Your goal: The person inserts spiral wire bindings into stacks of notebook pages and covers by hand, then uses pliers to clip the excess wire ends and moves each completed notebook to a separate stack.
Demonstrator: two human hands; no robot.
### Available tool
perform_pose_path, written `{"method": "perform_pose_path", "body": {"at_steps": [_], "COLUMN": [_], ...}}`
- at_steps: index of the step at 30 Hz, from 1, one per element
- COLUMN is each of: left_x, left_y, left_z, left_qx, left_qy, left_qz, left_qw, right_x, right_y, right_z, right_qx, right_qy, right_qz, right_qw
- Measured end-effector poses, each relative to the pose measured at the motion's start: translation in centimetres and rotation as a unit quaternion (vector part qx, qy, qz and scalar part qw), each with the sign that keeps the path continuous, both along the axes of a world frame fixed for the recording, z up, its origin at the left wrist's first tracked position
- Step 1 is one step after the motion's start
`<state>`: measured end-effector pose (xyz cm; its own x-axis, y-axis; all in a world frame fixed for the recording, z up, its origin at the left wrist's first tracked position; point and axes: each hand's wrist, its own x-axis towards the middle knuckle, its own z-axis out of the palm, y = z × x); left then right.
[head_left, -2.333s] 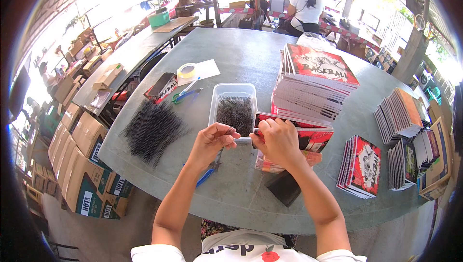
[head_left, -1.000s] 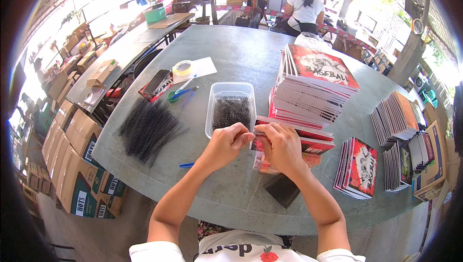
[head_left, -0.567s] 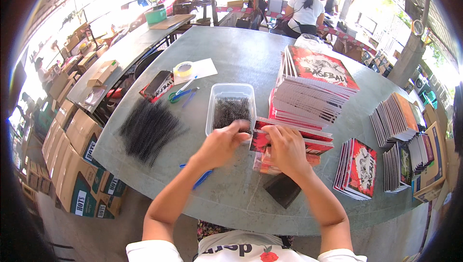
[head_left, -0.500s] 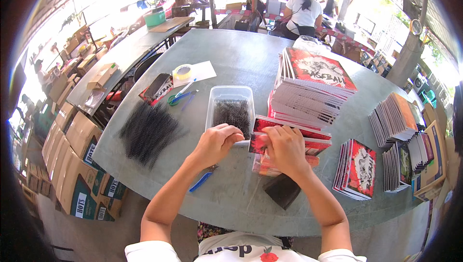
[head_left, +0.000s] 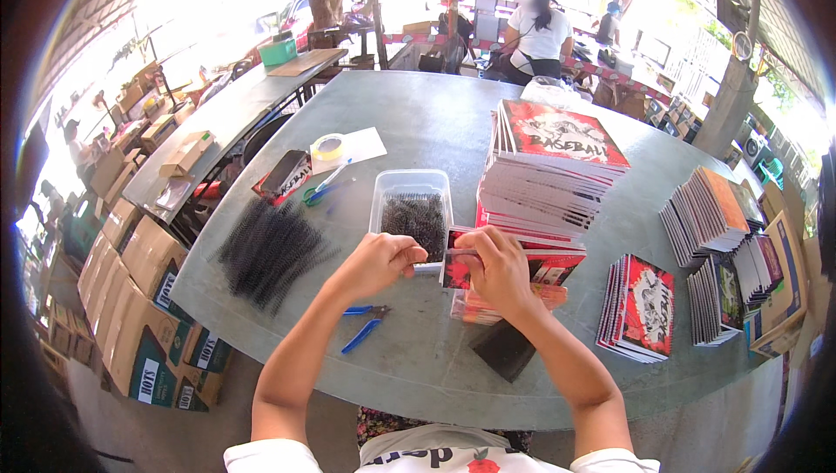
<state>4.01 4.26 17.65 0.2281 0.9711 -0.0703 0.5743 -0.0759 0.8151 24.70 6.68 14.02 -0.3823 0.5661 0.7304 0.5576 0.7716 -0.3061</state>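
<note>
My right hand is closed on a red-and-black covered notebook, held on edge at the front of a tall notebook stack. Close by on the left, my left hand has its fingers pinched together beside the notebook's left end. Whatever is between them is too small to make out. Behind that hand stands a clear plastic tub of short black coils. Under the held notebook lie orange-red booklets or packs, partly hidden by my right hand. A dark flat block rests below my right wrist.
Loose black coils spread over the table's left side. Blue-handled pliers lie near my left forearm. Tape, a pen and a phone are farther back. Smaller notebook stacks and a carton stand right.
The whole view has shifted slightly, and the pliers show more fully beside my left forearm. My right hand still grips the notebook; my left fingers are curled in more tightly.
</note>
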Motion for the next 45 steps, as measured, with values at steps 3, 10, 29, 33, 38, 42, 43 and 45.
{"method": "perform_pose_path", "body": {"at_steps": [3, 10, 29, 33, 38, 42, 43, 45], "left_x": [0.7, 0.5, -0.5, 1.8, 0.2, 3.0, 4.4, 7.6], "left_y": [-0.7, -0.9, 1.0, 0.6, 0.6, -0.3, -1.3, -4.0], "left_z": [-0.8, -1.4, -3.6, -3.1, -2.0, -3.1, -4.7, -9.1], "left_qx": [0.27, 0.126, 0.213, 0.3, 0.18, 0.5, 0.394, 0.291], "left_qy": [0.016, 0.031, -0.048, -0.075, -0.029, 0.071, 0.109, 0.135], "left_qz": [0.0, -0.004, -0.056, -0.008, -0.02, -0.069, -0.125, -0.166], "left_qw": [0.963, 0.991, 0.974, 0.951, 0.983, 0.86, 0.904, 0.933], "right_x": [0.4, 0.8, 0.6, 0.3, 0.4, 0.9, 0.9, 0.6], "right_y": [-0.5, -0.9, -0.3, -0.1, -0.2, 0.7, 0.7, 0.2], "right_z": [0.2, 0.1, 1.7, 1.3, 1.5, 0.3, 0.6, 1.1], "right_qx": [0.009, 0.037, -0.06, -0.092, -0.048, -0.063, -0.065, -0.129], "right_qy": [-0.076, -0.126, -0.094, -0.098, -0.064, -0.072, -0.072, 0.065], "right_qz": [-0.011, -0.046, -0.001, -0.039, -0.024, 0.004, 0.003, 0.015], "right_qw": [0.997, 0.99, 0.994, 0.99, 0.997, 0.995, 0.995, 0.989]}}
